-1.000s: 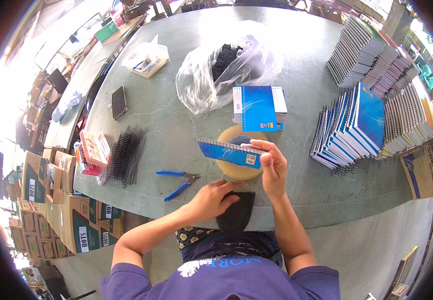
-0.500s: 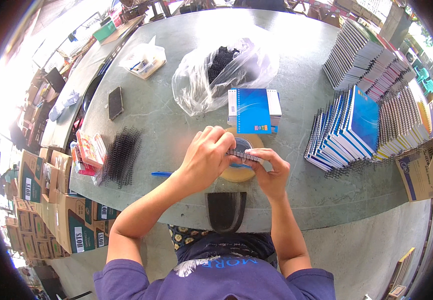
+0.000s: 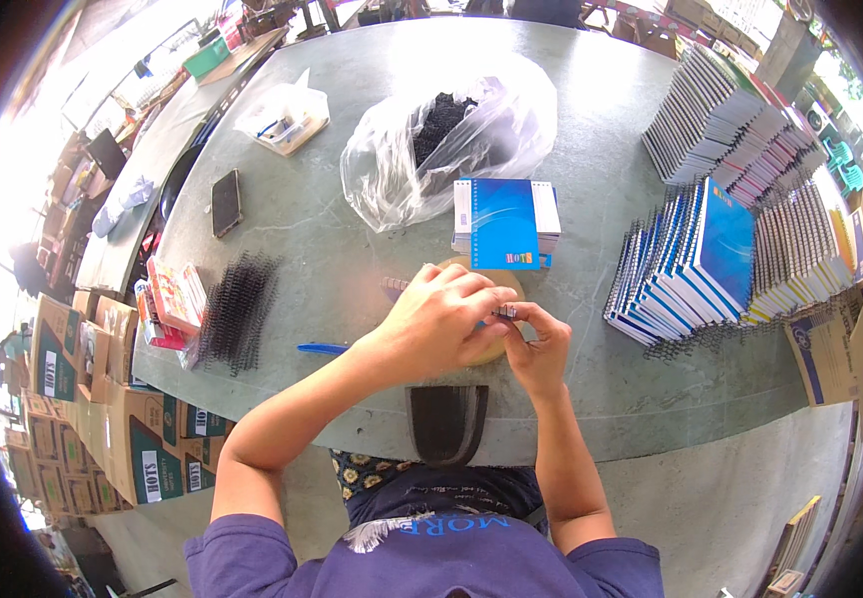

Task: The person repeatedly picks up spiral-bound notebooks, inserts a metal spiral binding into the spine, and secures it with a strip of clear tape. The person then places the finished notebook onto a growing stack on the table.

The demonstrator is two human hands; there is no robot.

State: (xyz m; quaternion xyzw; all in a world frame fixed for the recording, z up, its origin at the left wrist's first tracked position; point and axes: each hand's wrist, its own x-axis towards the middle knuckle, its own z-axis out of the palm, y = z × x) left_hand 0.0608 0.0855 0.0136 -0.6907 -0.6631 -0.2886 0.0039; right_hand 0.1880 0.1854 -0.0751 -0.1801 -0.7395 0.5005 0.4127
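Small coil notebook (image 3: 504,312) sits between the hands, over the surface (image 3: 312,224). Right hand (image 3: 537,349): grip clamped on its end. Left hand (image 3: 436,314) covers it; cannot tell whether that grip closes. Step, judged: working the coil end. Next move likely needs steady right hold.

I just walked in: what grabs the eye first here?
Probably the stacks of spiral-bound notebooks crowding the right side of the table. Next, the clear plastic bag with black contents, at the far middle. Nearer, the left hand and right hand meet at a mostly hidden coil-edged piece.
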